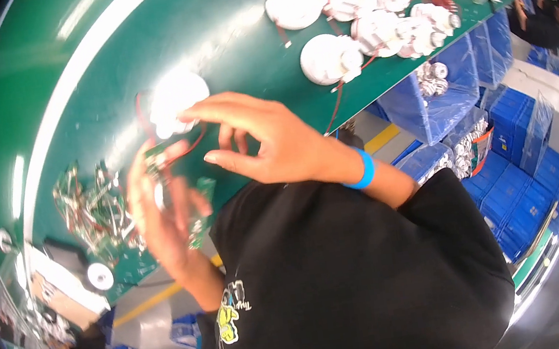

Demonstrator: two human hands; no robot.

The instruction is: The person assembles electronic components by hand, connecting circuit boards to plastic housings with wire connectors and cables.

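My left hand (166, 214), smeared by motion, is closed around a small green circuit board (156, 159). More green board (195, 233) shows beside its fingers; I cannot tell if it is the same piece. A white round lamp-like part (179, 97) lies on the bench just beyond, with red wires by its sides. My right hand (260, 134), a blue band at its wrist, has thumb and forefinger apart. Its forefinger tip reaches the near edge of the white part; whether they touch is unclear. Nothing shows between those fingers.
A tangled heap of green circuit boards (95, 209) lies at the left of the green bench (229, 61). Several white round parts (328, 58) with red wires cover its far right. Blue bins (428, 98) stand beyond the right edge. A white reel (100, 276) sits near left.
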